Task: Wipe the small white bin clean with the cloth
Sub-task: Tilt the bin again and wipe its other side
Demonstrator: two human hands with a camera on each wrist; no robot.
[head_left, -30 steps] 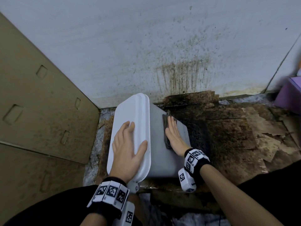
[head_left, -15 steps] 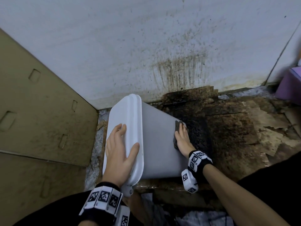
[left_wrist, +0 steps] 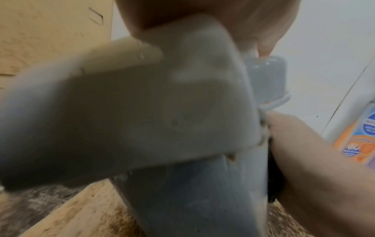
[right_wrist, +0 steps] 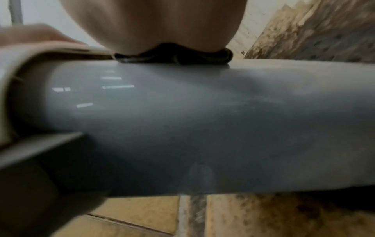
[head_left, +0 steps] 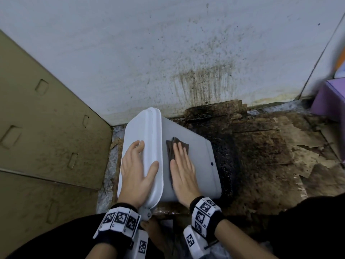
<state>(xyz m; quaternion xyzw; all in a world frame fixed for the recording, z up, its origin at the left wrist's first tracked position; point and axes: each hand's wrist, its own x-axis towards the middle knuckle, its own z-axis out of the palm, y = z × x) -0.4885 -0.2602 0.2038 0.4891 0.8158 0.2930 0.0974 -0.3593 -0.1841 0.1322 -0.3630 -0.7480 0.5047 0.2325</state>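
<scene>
The small white bin [head_left: 203, 165] lies tipped on its side on the dirty floor, its lid [head_left: 141, 131] facing left. My left hand [head_left: 137, 169] lies flat on the lid, thumb hooked over the lid's edge. My right hand [head_left: 182, 169] presses a dark grey cloth [head_left: 176, 146] flat against the upward-facing side wall, fingers straight. In the right wrist view the cloth [right_wrist: 174, 55] shows as a dark strip under the palm on the bin's grey side [right_wrist: 202, 120]. The left wrist view is blurred; it shows the lid [left_wrist: 142, 112] close up.
A stained white wall [head_left: 168, 53] stands right behind the bin. Cardboard panels [head_left: 46, 137] close off the left. Grimy, torn cardboard [head_left: 270, 156] covers the floor to the right. A purple box [head_left: 328, 100] sits at the far right, with an orange-labelled package [left_wrist: 363, 136] beside it.
My right hand slid the cloth from the bin's far right edge back toward the lid, onto the middle of the side wall. The bin has turned a little; the left hand stays on the lid.
</scene>
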